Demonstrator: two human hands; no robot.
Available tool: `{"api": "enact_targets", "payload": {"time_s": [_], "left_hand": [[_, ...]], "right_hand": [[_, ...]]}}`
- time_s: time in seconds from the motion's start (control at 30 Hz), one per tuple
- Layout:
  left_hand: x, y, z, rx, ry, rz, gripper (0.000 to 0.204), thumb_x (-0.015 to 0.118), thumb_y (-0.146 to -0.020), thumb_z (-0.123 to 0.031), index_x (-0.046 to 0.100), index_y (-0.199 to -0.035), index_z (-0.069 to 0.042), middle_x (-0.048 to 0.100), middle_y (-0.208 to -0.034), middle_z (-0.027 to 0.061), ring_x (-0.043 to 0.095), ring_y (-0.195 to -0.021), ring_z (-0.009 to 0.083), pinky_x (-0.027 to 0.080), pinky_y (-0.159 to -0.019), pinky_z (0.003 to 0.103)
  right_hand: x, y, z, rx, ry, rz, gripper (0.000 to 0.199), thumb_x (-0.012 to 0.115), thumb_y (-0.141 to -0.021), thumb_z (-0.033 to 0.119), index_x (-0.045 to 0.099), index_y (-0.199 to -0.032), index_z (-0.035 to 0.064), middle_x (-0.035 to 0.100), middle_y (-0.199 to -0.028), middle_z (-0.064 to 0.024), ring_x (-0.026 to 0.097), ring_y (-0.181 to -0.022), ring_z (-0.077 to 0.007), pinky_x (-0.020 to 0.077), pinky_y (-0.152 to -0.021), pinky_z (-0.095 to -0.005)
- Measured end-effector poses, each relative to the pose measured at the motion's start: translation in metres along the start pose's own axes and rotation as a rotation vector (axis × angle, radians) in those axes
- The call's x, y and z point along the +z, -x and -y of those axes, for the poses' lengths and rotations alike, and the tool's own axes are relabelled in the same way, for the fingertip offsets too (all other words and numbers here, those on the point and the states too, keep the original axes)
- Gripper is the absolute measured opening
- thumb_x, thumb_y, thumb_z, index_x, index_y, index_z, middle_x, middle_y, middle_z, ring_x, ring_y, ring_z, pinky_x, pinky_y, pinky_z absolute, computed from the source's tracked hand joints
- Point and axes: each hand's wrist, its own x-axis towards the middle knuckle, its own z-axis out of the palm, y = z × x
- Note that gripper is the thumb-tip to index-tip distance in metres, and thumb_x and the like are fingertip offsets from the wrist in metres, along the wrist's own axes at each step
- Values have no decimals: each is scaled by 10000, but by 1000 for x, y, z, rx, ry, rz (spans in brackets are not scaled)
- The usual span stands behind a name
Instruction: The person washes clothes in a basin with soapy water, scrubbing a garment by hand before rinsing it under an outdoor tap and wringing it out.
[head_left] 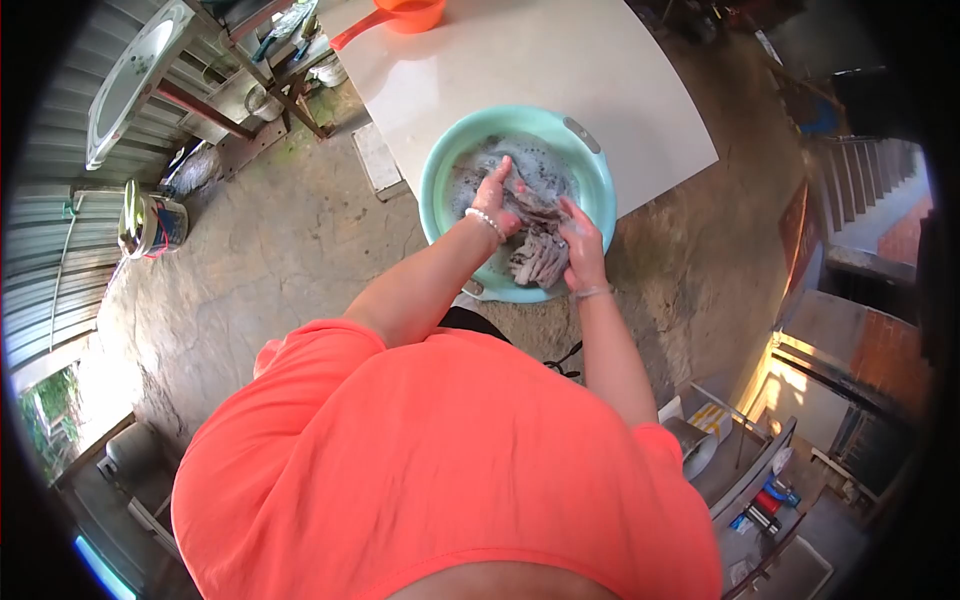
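A light green plastic basin [432, 195] holds greyish soapy water with white foam [540, 160]. Bunched up inside it is a wet, greyish cloth [540, 258], partly raised out of the suds. My left hand [492, 198], with a beaded bracelet at the wrist, grips the cloth from its left side. On the other side my right hand [583, 245] is closed round the cloth's right edge, with a thin band at that wrist. Some fingertips of both hands are hidden by the folds.
Behind the basin lies a pale flat board or tabletop [540, 55] with an orange dipper [410, 14] at its far left. A white bucket [160, 222] stands by the corrugated wall on the left. Metal frames and a basin [695, 445] stand at the lower right.
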Motion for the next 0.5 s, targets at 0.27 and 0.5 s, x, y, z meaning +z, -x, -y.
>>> {"api": "enact_targets", "payload": {"time_s": [0.27,0.5], "left_hand": [[-57,-52,-28,-185,-142,233,503,385,-767,-564,487,-743,-71,532,-779,103,484,-757,271,369,-734,402],[-50,-58,21,-61,-50,278,466,343,-795,-544,500,-701,-115,560,-774,113,491,-722,253,384,-686,404]], "right_hand": [[110,1,11,-732,1322,-46,199,544,-743,179,557,-897,54,540,-770,-108,543,-730,-274,440,-617,-329],[43,-39,-5,-501,1485,-204,187,494,-751,239,502,-731,54,537,-682,-145,533,-622,-347,425,-553,-433]]}}
